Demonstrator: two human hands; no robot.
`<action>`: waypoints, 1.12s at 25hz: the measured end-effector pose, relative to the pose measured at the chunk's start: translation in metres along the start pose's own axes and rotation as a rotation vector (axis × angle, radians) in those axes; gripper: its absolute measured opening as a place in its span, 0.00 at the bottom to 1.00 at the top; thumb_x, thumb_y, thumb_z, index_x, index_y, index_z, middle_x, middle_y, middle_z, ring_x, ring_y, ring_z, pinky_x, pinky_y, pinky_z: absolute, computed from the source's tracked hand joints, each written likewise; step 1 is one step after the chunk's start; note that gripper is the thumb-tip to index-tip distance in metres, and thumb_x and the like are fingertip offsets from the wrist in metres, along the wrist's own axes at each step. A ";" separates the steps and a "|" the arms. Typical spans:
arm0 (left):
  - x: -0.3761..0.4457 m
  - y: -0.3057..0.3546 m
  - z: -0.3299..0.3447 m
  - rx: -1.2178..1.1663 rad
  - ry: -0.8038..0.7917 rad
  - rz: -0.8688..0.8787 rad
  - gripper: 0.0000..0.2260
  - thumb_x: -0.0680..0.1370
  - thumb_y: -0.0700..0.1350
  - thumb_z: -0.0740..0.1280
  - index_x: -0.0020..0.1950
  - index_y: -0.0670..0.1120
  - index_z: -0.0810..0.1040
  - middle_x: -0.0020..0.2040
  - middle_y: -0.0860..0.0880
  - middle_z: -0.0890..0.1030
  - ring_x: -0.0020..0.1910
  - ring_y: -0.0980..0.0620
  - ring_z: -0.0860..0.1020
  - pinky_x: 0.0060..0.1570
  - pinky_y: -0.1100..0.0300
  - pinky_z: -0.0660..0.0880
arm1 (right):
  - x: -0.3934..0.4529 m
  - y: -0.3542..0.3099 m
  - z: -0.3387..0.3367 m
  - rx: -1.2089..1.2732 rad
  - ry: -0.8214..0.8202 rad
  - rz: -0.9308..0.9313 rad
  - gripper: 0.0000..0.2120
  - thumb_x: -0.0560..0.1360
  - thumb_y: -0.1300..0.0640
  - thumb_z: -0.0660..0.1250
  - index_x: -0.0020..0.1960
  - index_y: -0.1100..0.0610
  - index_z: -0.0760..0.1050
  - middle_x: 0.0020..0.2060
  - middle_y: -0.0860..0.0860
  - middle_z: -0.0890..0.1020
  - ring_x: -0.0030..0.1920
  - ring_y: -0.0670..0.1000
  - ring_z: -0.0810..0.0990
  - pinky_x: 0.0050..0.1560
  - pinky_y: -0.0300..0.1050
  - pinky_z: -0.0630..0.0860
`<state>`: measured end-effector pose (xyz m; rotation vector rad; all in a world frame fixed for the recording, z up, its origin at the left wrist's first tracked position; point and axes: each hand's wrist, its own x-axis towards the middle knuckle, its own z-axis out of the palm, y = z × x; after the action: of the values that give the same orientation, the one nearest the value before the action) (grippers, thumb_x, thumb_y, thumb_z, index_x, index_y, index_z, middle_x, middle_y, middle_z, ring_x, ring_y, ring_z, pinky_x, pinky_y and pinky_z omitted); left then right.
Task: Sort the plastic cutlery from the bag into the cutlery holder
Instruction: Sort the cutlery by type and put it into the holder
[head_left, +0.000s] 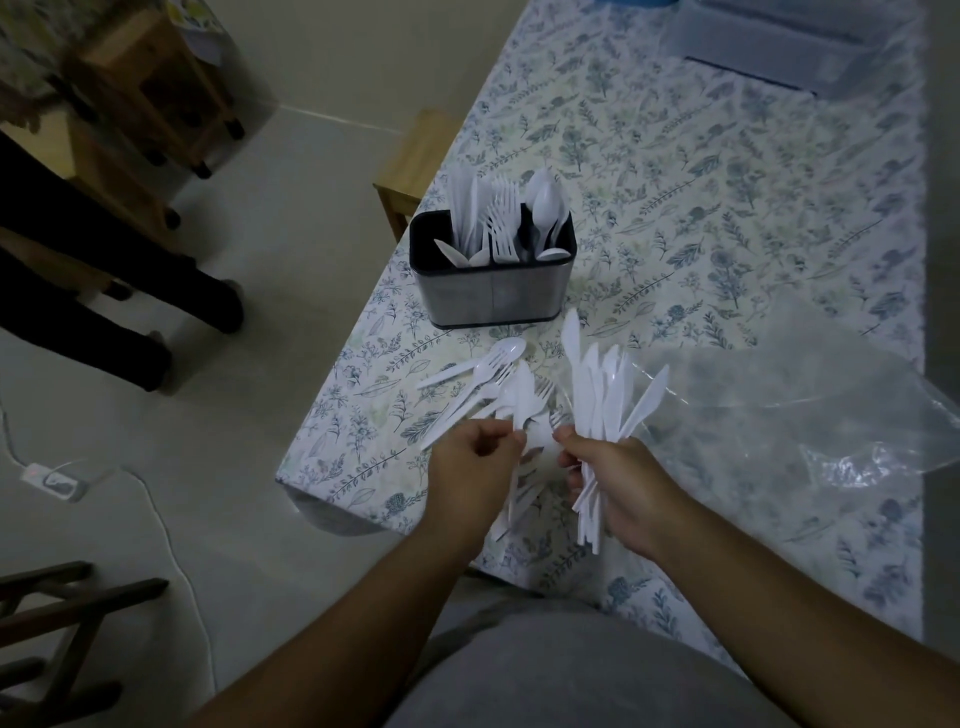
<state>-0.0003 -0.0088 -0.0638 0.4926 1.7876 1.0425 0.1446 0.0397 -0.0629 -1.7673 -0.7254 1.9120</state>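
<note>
Your right hand (618, 483) grips a fanned bunch of white knives (597, 395), blades pointing away from your fingers. Your left hand (470, 467) pinches one knife (522, 400) from the loose pile (483, 379) just beyond its fingertips. Farther out stands the cutlery holder (491, 291), the clear bag (779, 405) right of your knuckles.

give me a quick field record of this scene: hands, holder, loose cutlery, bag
left hand: pinching a knife from the loose pile
right hand: gripping a bunch of knives, blades up
holder: upright on table; knives left, forks middle, spoons right
loose pile: spoons and forks on table, before the holder
bag: clear plastic, lying right of the hands
</note>
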 end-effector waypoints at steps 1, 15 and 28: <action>0.004 0.002 0.001 -0.046 0.001 -0.038 0.03 0.76 0.44 0.74 0.49 0.47 0.84 0.43 0.48 0.85 0.44 0.51 0.84 0.44 0.56 0.82 | -0.002 0.001 -0.001 -0.034 -0.024 -0.007 0.07 0.77 0.58 0.72 0.51 0.62 0.82 0.33 0.53 0.80 0.31 0.48 0.76 0.34 0.43 0.72; 0.030 0.032 0.014 -0.283 0.024 -0.125 0.08 0.74 0.38 0.75 0.51 0.43 0.81 0.45 0.44 0.86 0.38 0.51 0.82 0.37 0.59 0.79 | -0.021 0.006 -0.011 -0.041 -0.222 0.111 0.11 0.79 0.55 0.70 0.54 0.63 0.80 0.35 0.55 0.80 0.29 0.49 0.72 0.28 0.44 0.72; -0.008 0.020 0.017 0.445 -0.276 0.510 0.13 0.80 0.36 0.64 0.61 0.47 0.82 0.46 0.49 0.86 0.40 0.54 0.84 0.45 0.58 0.82 | -0.016 -0.023 -0.003 0.278 -0.183 0.033 0.12 0.80 0.61 0.67 0.62 0.64 0.80 0.54 0.62 0.87 0.53 0.58 0.87 0.45 0.48 0.84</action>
<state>0.0162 0.0037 -0.0452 1.3538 1.6757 0.8444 0.1480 0.0471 -0.0357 -1.4592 -0.4644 2.1009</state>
